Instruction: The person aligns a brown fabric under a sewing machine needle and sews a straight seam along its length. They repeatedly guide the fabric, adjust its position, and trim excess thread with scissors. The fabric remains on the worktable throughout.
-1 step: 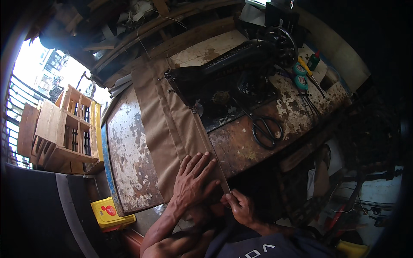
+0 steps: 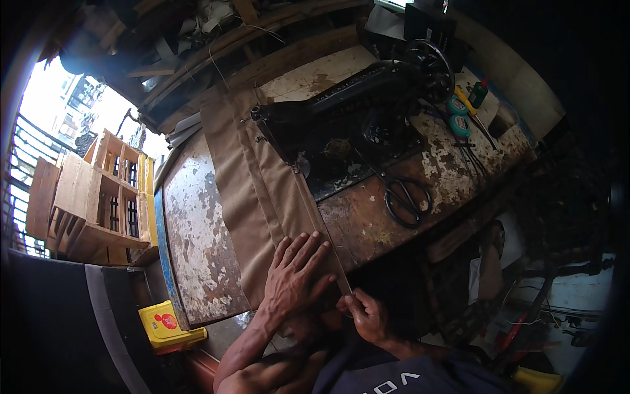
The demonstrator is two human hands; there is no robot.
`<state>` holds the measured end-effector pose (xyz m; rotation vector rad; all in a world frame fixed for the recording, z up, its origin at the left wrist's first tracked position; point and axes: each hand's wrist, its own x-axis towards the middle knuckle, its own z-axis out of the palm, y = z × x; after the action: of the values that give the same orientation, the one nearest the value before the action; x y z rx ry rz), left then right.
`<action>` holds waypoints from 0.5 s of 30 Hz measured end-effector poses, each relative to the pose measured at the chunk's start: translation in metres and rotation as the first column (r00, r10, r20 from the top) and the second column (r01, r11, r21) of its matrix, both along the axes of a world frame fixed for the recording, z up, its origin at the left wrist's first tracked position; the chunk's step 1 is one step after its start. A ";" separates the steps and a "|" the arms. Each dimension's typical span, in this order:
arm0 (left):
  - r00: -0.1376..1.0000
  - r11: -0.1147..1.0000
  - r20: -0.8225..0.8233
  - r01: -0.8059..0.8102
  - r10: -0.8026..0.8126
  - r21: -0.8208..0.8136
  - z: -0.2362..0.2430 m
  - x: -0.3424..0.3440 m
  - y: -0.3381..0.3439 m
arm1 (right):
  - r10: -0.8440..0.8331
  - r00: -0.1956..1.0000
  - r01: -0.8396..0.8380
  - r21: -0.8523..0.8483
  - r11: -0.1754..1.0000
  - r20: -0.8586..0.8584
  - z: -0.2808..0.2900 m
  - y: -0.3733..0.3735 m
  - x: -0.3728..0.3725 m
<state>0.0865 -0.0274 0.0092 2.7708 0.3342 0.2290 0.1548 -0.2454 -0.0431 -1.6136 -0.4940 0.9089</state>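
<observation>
A long piece of brown cloth (image 2: 246, 190) runs from beneath the head of a black sewing machine (image 2: 348, 98) down over the table's near edge. Flat on its near part lies my left hand (image 2: 292, 269), fingers stretched out and slightly apart. My right hand (image 2: 367, 315) is closed at the cloth's right edge, just past the table, pinching the folded hem between thumb and fingers. Black scissors (image 2: 401, 200) rest on the table to the right of the cloth, blades toward the machine. Where the cloth meets the needle is hard to make out.
The worn table (image 2: 193, 243) has peeling paint. At its far right are two round teal containers (image 2: 459, 118), a yellow-handled screwdriver (image 2: 467, 102) and a dark green bottle (image 2: 480, 93). A wooden rack (image 2: 105, 197) stands at left, above a yellow container (image 2: 169, 327).
</observation>
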 end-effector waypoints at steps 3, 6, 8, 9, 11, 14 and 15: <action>1.000 1.000 -0.016 0.015 -0.015 0.006 0.000 -0.001 0.000 | 0.002 1.000 -0.001 -0.016 1.000 0.023 0.001 0.002 0.000; 0.999 0.999 -0.006 0.032 -0.032 0.027 -0.002 -0.002 0.001 | 0.149 0.930 -0.105 -0.144 0.984 0.337 0.015 0.006 0.014; 0.999 0.999 0.020 0.045 -0.046 0.021 -0.005 -0.001 0.003 | 0.117 0.831 -0.063 -0.118 0.991 0.543 0.033 0.011 0.036; 0.999 0.999 0.029 0.039 -0.039 0.019 -0.007 0.002 0.006 | 0.012 0.796 -0.008 -0.009 1.000 0.606 0.043 0.015 0.052; 0.998 0.999 0.047 0.040 -0.041 0.027 -0.007 0.002 0.005 | -0.090 0.599 0.060 0.068 0.996 0.796 0.061 0.018 0.098; 0.999 0.999 0.038 0.025 -0.024 -0.035 0.003 0.010 0.007 | 0.033 0.307 0.208 -0.101 0.973 0.951 0.071 0.044 0.167; 0.999 0.997 0.042 0.012 -0.009 -0.076 0.006 0.017 0.007 | 0.089 0.222 0.238 -0.143 0.961 0.971 0.071 0.049 0.181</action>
<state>0.1039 -0.0204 0.0156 2.6883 0.3110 0.2661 0.3361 -0.1960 0.0282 -2.3483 -1.1920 -0.3540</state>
